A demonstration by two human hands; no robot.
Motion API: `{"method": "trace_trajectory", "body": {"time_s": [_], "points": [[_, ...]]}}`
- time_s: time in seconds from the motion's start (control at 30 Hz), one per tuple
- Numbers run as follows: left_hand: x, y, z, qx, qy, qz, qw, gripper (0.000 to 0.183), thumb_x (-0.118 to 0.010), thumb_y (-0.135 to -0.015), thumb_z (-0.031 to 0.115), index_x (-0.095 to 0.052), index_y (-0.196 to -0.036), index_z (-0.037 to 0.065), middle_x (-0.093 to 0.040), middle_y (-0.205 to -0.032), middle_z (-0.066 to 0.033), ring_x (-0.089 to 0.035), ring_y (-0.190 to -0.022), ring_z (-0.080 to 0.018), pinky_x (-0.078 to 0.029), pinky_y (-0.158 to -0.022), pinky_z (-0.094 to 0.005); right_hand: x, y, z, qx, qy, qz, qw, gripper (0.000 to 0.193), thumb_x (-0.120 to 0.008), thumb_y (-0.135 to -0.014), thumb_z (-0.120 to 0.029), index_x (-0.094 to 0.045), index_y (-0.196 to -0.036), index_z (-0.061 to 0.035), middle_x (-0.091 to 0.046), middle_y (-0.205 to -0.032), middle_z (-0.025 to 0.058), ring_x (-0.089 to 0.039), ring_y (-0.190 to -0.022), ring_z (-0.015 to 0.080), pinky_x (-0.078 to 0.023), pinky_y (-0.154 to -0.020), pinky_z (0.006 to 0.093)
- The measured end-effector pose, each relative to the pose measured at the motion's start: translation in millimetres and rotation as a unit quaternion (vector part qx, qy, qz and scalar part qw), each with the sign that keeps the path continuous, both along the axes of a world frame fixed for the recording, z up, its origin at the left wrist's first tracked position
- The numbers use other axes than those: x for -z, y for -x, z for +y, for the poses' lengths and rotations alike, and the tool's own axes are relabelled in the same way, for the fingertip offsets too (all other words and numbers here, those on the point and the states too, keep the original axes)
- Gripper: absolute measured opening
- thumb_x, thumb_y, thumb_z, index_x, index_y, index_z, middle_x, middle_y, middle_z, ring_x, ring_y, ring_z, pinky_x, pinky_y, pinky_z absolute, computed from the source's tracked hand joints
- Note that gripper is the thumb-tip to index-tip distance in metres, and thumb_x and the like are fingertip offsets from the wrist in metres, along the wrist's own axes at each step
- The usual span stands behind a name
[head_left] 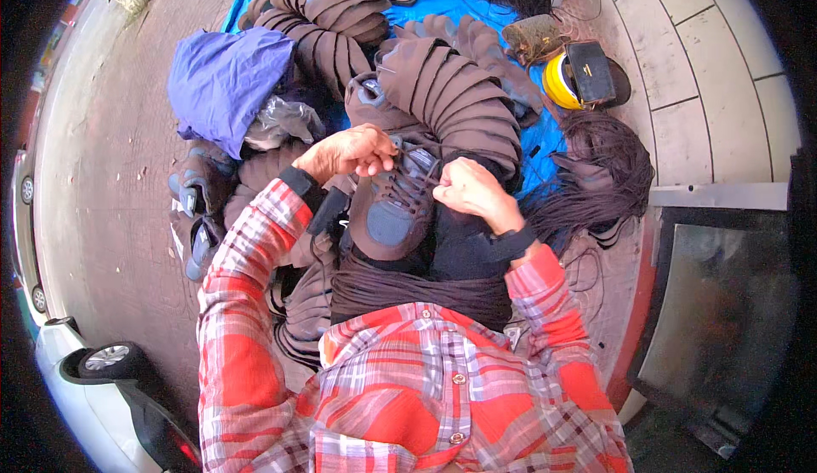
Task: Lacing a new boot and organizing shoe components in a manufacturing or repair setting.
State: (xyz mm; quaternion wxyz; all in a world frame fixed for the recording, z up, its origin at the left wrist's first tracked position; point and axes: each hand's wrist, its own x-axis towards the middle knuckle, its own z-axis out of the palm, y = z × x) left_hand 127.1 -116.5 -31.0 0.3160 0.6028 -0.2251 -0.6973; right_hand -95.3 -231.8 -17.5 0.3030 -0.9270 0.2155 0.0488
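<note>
- My left hand point(353, 151), centre frame, pinches the laces of the brown shoe point(393, 205) on my lap.
- My right hand point(466, 189) is fisted tight around a lace beside it.

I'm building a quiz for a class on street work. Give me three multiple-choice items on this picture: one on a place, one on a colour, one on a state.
1. Where is the shoe?
A. on the person's lap
B. on the car
C. inside the helmet

2. What colour is the helmet?
A. green
B. yellow
C. white

3. How is the right hand?
A. flat and open
B. out of view
C. closed in a fist by the laces

A: it lies between both hands. B: its shell is yellow. C: its fingers are curled.
</note>
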Motion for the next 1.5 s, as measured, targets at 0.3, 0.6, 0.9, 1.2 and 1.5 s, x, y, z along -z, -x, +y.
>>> {"method": "trace_trajectory", "body": {"time_s": [0.3, 0.6, 0.9, 1.2, 1.5], "points": [[11.2, 9.2, 14.7, -0.201, 0.014, 0.283, 0.938, 0.007, -0.053, -0.079, 0.008, -0.052, -0.083, 0.003, -0.055, -0.065, -0.0030, -0.042, -0.041, -0.0077, -0.029, -0.032, -0.0197, -51.2, 19.6, -36.0, -0.042, -0.299, -0.019, 0.953, 0.018, -0.070, -0.075, -0.019, -0.068, -0.076, -0.0016, -0.056, -0.075, 0.0029, -0.053, -0.072, 0.0123, -0.041, -0.064, 0.0260], [-45.8, -72.5, 15.5, -0.319, 0.244, 0.514, 0.758, 0.009, -0.043, -0.082, 0.006, -0.049, -0.083, -0.001, -0.042, -0.062, -0.0009, -0.035, -0.048, -0.0087, -0.030, -0.044, -0.0222, -7.9, -9.0, -18.0, 0.061, -0.432, 0.054, 0.898, 0.017, -0.056, -0.087, -0.020, -0.055, -0.086, -0.0035, -0.055, -0.062, 0.0034, -0.054, -0.047, 0.0101, -0.037, -0.035, 0.0202], [-105.3, -3.2, -48.1, -0.193, 0.331, -0.003, 0.924, 0.016, -0.048, -0.091, 0.021, -0.053, -0.092, 0.006, -0.055, -0.076, -0.0010, -0.052, -0.062, -0.0107, -0.042, -0.056, -0.0233, -53.9, -70.5, -29.7, 0.128, -0.429, -0.154, 0.881, 0.026, -0.050, -0.091, -0.022, -0.057, -0.082, 0.0016, -0.055, -0.061, 0.0042, -0.053, -0.044, 0.0096, -0.039, -0.034, 0.0205], [18.5, 48.7, -45.8, 0.152, 0.332, -0.629, 0.686, 0.030, -0.055, -0.085, 0.036, -0.063, -0.083, 0.007, -0.062, -0.076, -0.0088, -0.057, -0.078, -0.0245, -0.042, -0.071, -0.0358, -108.6, -81.3, -65.3, 0.131, -0.365, -0.271, 0.881, 0.025, -0.055, -0.089, -0.027, -0.060, -0.082, -0.0027, -0.053, -0.061, -0.0017, -0.046, -0.044, 0.0033, -0.032, -0.036, 0.0164], [-128.2, 49.8, -69.4, -0.162, 0.471, -0.214, 0.840, 0.028, -0.041, -0.097, 0.027, -0.054, -0.081, 0.007, -0.052, -0.074, 0.0031, -0.044, -0.071, -0.0061, -0.037, -0.067, -0.0215, -172.8, -45.2, -70.0, 0.055, -0.261, -0.312, 0.912, 0.018, -0.060, -0.083, -0.016, -0.064, -0.077, 0.0004, -0.062, -0.064, 0.0030, -0.055, -0.052, 0.0075, -0.046, -0.045, 0.0219]]}}
